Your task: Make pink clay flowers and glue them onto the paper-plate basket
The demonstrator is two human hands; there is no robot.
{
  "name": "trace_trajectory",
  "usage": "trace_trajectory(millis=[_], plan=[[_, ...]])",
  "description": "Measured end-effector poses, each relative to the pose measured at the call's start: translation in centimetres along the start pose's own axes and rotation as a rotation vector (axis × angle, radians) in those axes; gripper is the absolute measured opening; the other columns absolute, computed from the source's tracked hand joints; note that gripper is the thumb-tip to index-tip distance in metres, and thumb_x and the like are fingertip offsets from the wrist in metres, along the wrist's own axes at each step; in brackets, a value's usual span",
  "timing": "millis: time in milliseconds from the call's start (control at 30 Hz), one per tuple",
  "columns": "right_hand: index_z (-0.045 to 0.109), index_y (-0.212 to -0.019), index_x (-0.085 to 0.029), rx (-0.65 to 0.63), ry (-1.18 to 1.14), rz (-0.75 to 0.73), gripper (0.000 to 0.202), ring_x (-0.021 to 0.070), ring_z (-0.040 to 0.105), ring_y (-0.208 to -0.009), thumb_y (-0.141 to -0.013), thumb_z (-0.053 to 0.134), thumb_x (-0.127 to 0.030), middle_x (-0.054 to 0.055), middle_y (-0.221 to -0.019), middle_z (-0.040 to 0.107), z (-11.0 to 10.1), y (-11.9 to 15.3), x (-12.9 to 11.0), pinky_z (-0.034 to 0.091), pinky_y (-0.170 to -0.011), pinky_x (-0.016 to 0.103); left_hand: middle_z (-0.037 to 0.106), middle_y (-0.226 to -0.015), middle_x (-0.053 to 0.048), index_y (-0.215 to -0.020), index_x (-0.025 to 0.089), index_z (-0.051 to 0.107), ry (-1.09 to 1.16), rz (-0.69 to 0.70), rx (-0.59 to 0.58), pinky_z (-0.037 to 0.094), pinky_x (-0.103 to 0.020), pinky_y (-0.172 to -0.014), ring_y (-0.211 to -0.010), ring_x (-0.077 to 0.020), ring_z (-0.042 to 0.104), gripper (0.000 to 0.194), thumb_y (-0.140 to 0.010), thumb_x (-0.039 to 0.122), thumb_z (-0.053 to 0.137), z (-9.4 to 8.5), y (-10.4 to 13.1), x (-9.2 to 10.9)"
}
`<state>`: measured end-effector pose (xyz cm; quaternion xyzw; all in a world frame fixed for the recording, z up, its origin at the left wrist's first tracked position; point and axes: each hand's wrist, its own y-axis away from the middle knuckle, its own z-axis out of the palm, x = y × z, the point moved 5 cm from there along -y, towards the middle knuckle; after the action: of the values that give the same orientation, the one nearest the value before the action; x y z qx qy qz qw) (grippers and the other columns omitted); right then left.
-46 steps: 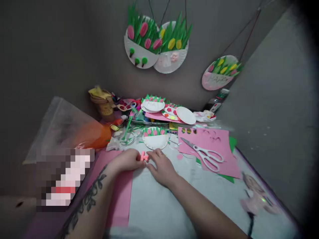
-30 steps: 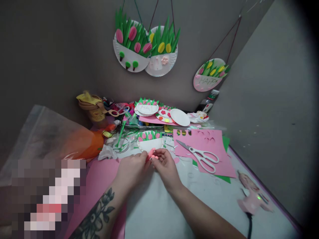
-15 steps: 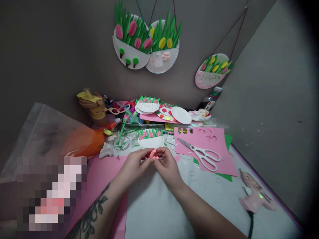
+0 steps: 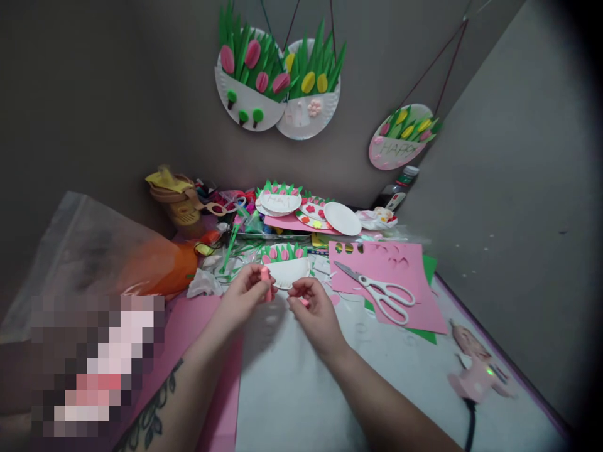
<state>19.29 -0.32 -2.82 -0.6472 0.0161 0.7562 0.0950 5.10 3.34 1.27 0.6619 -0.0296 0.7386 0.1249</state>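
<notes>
Plain pink sheet (image 4: 225, 383), one: lying alongside the left forearm (image 4: 205, 351) on the white tabletop (image 4: 292, 402).

Pink corded tool (image 4: 471, 382), one: resting at the right, a small green light glowing on it.

Left hand (image 4: 247, 292): I am seeing it pinching a pink stick-like piece (image 4: 266, 285) between thumb and fingers.

Right hand (image 4: 311, 307): curling narrowly, seemingly holding a smaller pink piece (image 4: 304, 302); its fingers are hiding most of that, so I am not vouching for the shape.

Step in hand: I am judging it to be fingertip work on the pink pieces, the two staying well clear of each other. Next move: I am reckoning it is calling for light pinches and steady wrists.

White tulip-topped plate (image 4: 286, 274), one: lying just beyond both hands.

White-handled scissors (image 4: 370, 287), one pair: lying on a punched pink sheet (image 4: 426, 307).

Plain white plate (image 4: 342, 218), one: sitting farther back beside a flowered plate (image 4: 313, 216).

Hanging plates (image 4: 254, 116), three: displaying tulips against the wall (image 4: 198, 94).
</notes>
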Motion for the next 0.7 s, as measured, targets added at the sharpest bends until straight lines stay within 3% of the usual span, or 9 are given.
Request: trace_trajectory(millis=[100, 167, 300, 333, 433, 500, 600, 700], plan=[[0.053, -0.094, -0.024, -0.019, -0.034, 0.049, 0.023, 0.0162, 0.057, -0.082, -0.075, 0.066, -0.026, 0.000, -0.089, 0.058, 0.2, 0.0, 0.5, 0.047, -0.066, 0.027, 0.048, -0.064, 0.007, -0.094, 0.020, 0.051, 0.037, -0.076, -0.001, 0.041, -0.023, -0.057, -0.052, -0.0076, 0.044, 0.026, -0.071, 0.027, 0.059, 0.0, -0.2, -0.8], [0.054, -0.095, -0.025, -0.010, -0.042, 0.059, 0.023, 0.0170, 0.057, -0.084, -0.076, 0.066, -0.029, 0.001, -0.091, 0.059, 0.0, -0.2, 0.5, 0.048, -0.068, 0.028, 0.043, -0.058, 0.008, -0.092, 0.019, 0.054, -0.143, -0.066, -0.037, 0.036, -0.022, -0.052, -0.049, -0.0085, 0.041, 0.025, -0.071, 0.032, 0.060, 0.0, -0.3, -1.0], [0.057, -0.094, -0.024, 0.067, 0.113, -0.016, 0.015, 0.0177, 0.056, -0.088, -0.080, 0.060, -0.031, 0.001, -0.092, 0.060, -2.1, -0.7, -1.2, 0.046, -0.075, 0.030, 0.057, -0.065, 0.002, -0.076, 0.017, 0.063, -0.528, 0.034, -0.075, 0.037, -0.023, -0.055, -0.059, -0.0126, 0.050, 0.023, -0.072, 0.039, 0.061, 0.0, -0.4, -0.3], [0.059, -0.091, -0.023, 0.015, 0.195, -0.037, 0.012, 0.0171, 0.056, -0.085, -0.080, 0.059, -0.028, 0.001, -0.090, 0.060, -2.5, -0.8, -1.9, 0.045, -0.073, 0.029, 0.057, -0.064, 0.002, -0.076, 0.017, 0.064, -0.558, 0.038, -0.073, 0.036, -0.023, -0.054, -0.058, -0.0128, 0.051, 0.024, -0.073, 0.040, 0.060, -0.1, -0.4, -0.2], [0.066, -0.087, -0.024, -0.423, 0.494, -0.005, 0.014, 0.0151, 0.055, -0.073, -0.075, 0.062, -0.018, -0.001, -0.083, 0.060, -2.7, -0.1, -2.8, 0.042, -0.065, 0.027, 0.054, -0.057, 0.003, -0.083, 0.017, 0.066, -0.587, 0.045, -0.052, 0.034, -0.022, -0.051, -0.052, -0.0123, 0.049, 0.028, -0.077, 0.043, 0.056, -0.3, -0.3, 0.0], [0.067, -0.093, -0.025, -0.603, 0.641, 0.006, 0.023, 0.0157, 0.055, -0.074, -0.072, 0.066, -0.016, -0.001, -0.086, 0.060, -2.9, 0.6, -2.9, 0.042, -0.065, 0.027, 0.052, -0.056, 0.003, -0.082, 0.017, 0.066, -0.585, 0.066, -0.032, 0.034, -0.022, -0.051, -0.053, -0.0120, 0.048, 0.029, -0.079, 0.044, 0.054, -0.4, -0.3, 0.1], [0.066, -0.101, -0.026, -0.653, 0.775, -0.045, 0.034, 0.0180, 0.055, -0.083, -0.069, 0.069, -0.015, 0.001, -0.093, 0.059, -3.0, 1.0, -2.7, 0.042, -0.071, 0.028, 0.049, -0.054, 0.004, -0.080, 0.017, 0.065, -0.553, 0.076, -0.007, 0.032, -0.021, -0.049, -0.050, -0.0110, 0.043, 0.030, -0.080, 0.044, 0.053, -0.6, -0.3, 0.1], [0.066, -0.093, -0.025, -0.685, 0.810, -0.077, 0.030, 0.0174, 0.055, -0.082, -0.067, 0.068, -0.011, 0.001, -0.093, 0.058, -2.4, 1.1, -2.3, 0.040, -0.070, 0.027, 0.046, -0.051, 0.005, -0.082, 0.017, 0.065, -0.534, 0.070, 0.029, 0.031, -0.022, -0.049, -0.048, -0.0109, 0.040, 0.030, -0.080, 0.045, 0.054, -0.9, -0.3, 0.1]])
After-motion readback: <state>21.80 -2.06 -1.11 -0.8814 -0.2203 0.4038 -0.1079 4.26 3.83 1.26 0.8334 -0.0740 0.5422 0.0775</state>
